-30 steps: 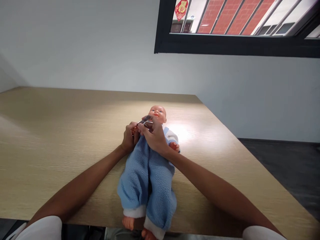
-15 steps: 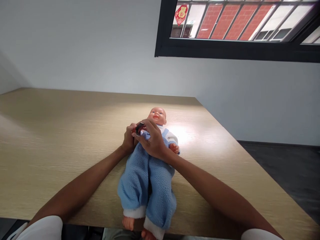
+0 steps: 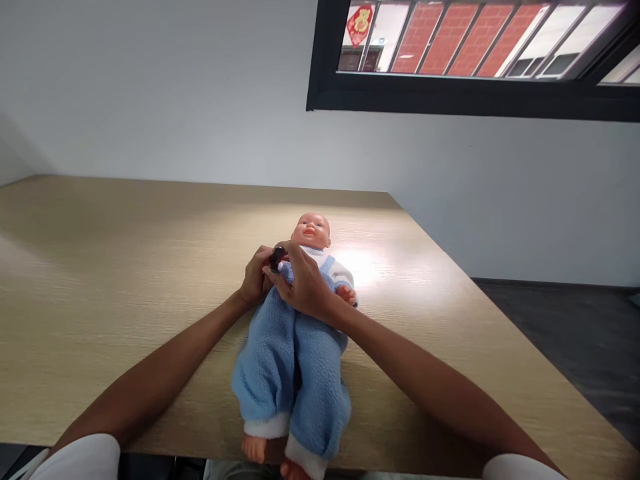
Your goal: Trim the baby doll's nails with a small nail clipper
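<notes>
Right hand point(image 3: 301, 283) fingers pinched together on small dark object point(image 3: 277, 258), kind too small to tell. Left hand point(image 3: 256, 277) fingers curled touching it, grip unclear. Object at chest of baby doll point(image 3: 311, 231), on back mid-frame, blue fleece romper point(image 3: 290, 380), on light wood table point(image 3: 100, 280).

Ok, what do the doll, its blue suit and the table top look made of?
The doll's head looks like moulded vinyl or soft plastic: smooth, slight sheen, painted features. The blue suit looks like polyester fleece: matte, nubbly pile. The table top looks like wood-grain laminate: fine, even grain with a soft glare, though veneer can't be ruled out from here.
</notes>
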The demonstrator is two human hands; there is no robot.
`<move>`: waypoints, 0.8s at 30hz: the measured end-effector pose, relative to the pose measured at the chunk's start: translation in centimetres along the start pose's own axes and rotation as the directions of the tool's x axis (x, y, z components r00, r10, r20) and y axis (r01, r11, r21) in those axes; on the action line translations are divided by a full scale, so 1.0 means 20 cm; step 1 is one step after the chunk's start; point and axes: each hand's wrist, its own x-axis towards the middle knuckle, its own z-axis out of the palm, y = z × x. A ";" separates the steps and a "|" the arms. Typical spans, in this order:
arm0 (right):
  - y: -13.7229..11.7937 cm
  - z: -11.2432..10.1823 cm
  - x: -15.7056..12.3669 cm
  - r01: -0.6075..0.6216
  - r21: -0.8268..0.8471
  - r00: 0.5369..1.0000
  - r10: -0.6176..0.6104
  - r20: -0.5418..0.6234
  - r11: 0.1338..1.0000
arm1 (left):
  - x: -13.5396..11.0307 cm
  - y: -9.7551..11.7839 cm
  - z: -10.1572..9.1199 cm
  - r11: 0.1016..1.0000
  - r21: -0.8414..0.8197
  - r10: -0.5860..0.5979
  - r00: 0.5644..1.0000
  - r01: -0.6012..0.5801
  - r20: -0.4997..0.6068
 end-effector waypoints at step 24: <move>0.04 0.00 -0.01 0.243 0.009 0.967 -0.243 0.075 0.970 | -0.02 0.01 -0.01 0.996 0.084 -0.014 0.999 0.011 0.039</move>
